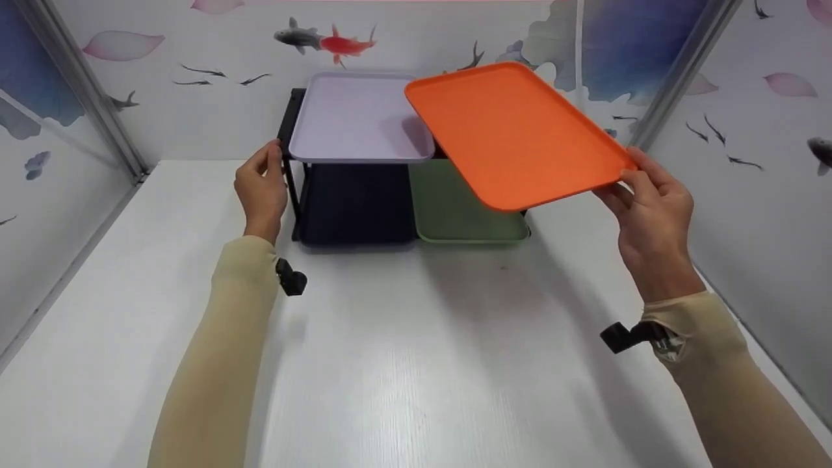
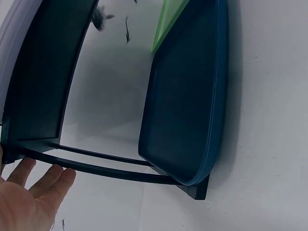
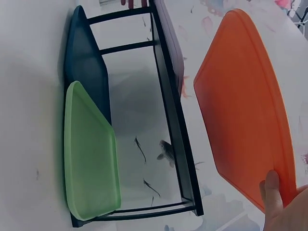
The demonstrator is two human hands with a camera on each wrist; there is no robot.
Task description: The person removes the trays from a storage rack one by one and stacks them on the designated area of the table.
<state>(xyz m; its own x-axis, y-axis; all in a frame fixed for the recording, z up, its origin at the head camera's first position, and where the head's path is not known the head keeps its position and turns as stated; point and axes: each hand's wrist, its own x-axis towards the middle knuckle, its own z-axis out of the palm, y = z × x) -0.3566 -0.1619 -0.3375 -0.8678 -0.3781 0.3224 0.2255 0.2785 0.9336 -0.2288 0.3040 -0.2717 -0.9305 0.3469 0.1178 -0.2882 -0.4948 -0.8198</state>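
My right hand pinches the near right corner of an orange tray, thumb on its upper face and fingers underneath. The tray is tilted in the air above the right part of a black two-tier rack. At the rack's upper left corner, my left hand holds the frame between thumb and fingers. A lilac tray lies on the left of the top tier. Below it sit a dark blue tray on the left and a green tray on the right, side by side.
The rack stands on a white table, close to a back wall printed with fish and petals. Side panels with metal corner posts close in the table at left and right.
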